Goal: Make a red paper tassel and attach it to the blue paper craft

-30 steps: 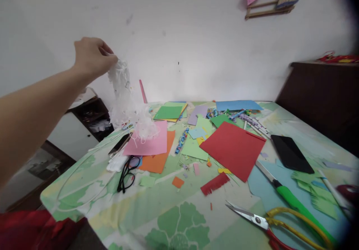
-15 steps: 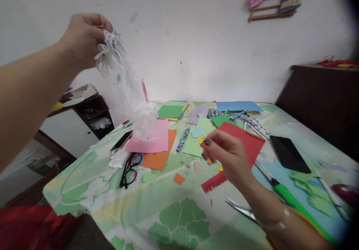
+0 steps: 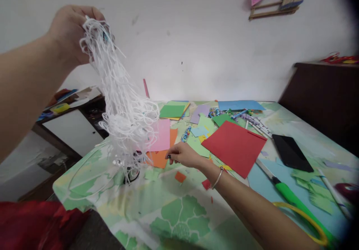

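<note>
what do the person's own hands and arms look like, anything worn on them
Both forearms show without sleeves, and the left hand and right hand are without gloves. A thin, pale bracelet circles the right wrist, and a dark nail shows on that hand. No bracelet shows on the left wrist.

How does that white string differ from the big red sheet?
The string is white with bits of blue in it; the red sheet is red.
The string is a loose, loopy bundle of many strands; the red sheet is one broad piece with mostly straight edges.
The string hangs from the left grip; the red sheet lies on the table, unheld.
</note>
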A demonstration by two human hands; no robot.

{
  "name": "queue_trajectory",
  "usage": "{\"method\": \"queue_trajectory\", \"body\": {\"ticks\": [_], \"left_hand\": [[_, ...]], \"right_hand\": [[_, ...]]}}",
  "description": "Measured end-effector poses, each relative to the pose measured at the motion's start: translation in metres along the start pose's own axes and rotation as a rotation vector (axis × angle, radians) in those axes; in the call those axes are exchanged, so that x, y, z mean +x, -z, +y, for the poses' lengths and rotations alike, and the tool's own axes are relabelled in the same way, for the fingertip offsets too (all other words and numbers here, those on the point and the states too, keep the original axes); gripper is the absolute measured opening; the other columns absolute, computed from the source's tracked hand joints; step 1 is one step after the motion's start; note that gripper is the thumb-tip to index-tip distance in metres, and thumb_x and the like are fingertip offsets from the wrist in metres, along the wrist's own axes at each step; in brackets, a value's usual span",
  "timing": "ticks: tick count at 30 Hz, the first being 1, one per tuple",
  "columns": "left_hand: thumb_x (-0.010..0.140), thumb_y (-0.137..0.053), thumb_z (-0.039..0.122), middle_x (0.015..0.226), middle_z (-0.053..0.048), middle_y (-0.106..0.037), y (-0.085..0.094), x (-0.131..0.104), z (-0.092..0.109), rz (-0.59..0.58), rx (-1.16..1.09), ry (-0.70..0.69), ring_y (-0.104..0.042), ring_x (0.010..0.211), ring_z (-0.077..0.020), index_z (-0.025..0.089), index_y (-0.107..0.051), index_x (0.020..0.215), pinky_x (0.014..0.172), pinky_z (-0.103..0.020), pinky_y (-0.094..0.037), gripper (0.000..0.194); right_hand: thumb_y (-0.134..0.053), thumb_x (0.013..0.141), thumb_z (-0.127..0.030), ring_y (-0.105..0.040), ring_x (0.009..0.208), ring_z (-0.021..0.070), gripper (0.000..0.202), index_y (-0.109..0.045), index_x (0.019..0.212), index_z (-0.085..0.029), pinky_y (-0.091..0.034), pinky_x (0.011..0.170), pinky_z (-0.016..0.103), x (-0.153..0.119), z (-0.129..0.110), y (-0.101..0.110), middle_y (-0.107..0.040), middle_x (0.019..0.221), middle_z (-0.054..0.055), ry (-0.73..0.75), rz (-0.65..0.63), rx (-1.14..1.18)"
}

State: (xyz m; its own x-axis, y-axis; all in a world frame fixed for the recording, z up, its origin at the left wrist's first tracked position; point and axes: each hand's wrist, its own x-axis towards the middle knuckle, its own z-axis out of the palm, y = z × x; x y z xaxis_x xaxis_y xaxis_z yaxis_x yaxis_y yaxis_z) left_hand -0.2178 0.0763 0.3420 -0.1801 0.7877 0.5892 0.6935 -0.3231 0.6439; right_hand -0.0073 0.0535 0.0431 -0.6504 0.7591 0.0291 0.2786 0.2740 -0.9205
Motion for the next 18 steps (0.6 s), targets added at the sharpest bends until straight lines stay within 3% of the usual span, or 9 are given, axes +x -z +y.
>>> {"method": "queue_trajectory", "body": {"ticks": [3, 6, 9, 12, 15, 18], "left_hand": [[0.058, -0.049, 0.015, 0.083, -0.007, -0.05, 0.005, 0.012, -0.013, -0.03, -0.184, -0.08, -0.056, 0.095, -0.0252, 0.009, -0.054, 0.1, 0.062, -0.031, -0.038, 0.043], [0.06, -0.05, 0.015, 0.067, -0.001, -0.038, 0.009, 0.023, -0.021, -0.028, -0.298, -0.112, -0.053, 0.079, -0.0186, 0.014, -0.052, 0.082, 0.061, -0.029, -0.034, 0.022], [0.058, -0.053, 0.012, 0.064, 0.0, -0.037, 0.007, 0.027, -0.02, -0.048, -0.344, -0.121, -0.047, 0.066, -0.0142, 0.017, -0.045, 0.07, 0.061, -0.028, -0.034, 0.015], [0.057, -0.053, 0.011, 0.062, 0.001, -0.039, 0.004, 0.028, -0.017, -0.069, -0.347, -0.109, -0.042, 0.059, -0.0119, 0.017, -0.044, 0.068, 0.059, -0.028, -0.034, 0.015], [0.058, -0.052, 0.013, 0.062, 0.001, -0.038, 0.004, 0.034, -0.018, -0.053, -0.34, -0.103, -0.041, 0.058, -0.0116, 0.018, -0.042, 0.067, 0.059, -0.028, -0.036, 0.014], [0.057, -0.053, 0.014, 0.062, 0.001, -0.038, 0.005, 0.042, -0.024, -0.031, -0.308, -0.098, -0.042, 0.058, -0.0114, 0.019, -0.042, 0.067, 0.058, -0.028, -0.036, 0.015]], "right_hand": [[-0.057, 0.093, -0.03, -0.063, 0.091, 0.0191, 0.024, -0.06, 0.112, -0.015, -0.055, 0.077, 0.037, -0.001, 0.002, 0.007, -0.063, 0.112, 0.008, -0.035, 0.046, -0.009], [-0.057, 0.093, -0.028, -0.062, 0.098, 0.0212, 0.027, -0.058, 0.117, -0.016, -0.054, 0.082, 0.041, 0.004, 0.004, 0.005, -0.06, 0.117, 0.009, -0.028, 0.096, 0.018], [-0.06, 0.092, -0.027, -0.063, 0.093, 0.0198, 0.042, -0.048, 0.131, -0.021, -0.057, 0.076, 0.037, 0.014, -0.001, -0.013, -0.054, 0.128, 0.011, 0.003, 0.054, 0.096], [-0.073, 0.081, -0.026, -0.066, 0.081, 0.0158, 0.071, -0.035, 0.141, -0.027, -0.058, 0.068, 0.031, 0.032, -0.006, -0.039, -0.046, 0.139, 0.013, 0.007, -0.013, 0.184], [-0.061, 0.091, -0.026, -0.064, 0.092, 0.0203, 0.045, -0.046, 0.133, -0.02, -0.057, 0.075, 0.037, 0.056, -0.007, -0.058, -0.054, 0.128, 0.011, 0.002, 0.015, 0.246], [-0.057, 0.094, -0.028, -0.062, 0.097, 0.0216, 0.031, -0.055, 0.122, -0.016, -0.055, 0.08, 0.041, 0.075, -0.003, -0.061, -0.059, 0.119, 0.009, -0.029, 0.037, 0.28]]}}
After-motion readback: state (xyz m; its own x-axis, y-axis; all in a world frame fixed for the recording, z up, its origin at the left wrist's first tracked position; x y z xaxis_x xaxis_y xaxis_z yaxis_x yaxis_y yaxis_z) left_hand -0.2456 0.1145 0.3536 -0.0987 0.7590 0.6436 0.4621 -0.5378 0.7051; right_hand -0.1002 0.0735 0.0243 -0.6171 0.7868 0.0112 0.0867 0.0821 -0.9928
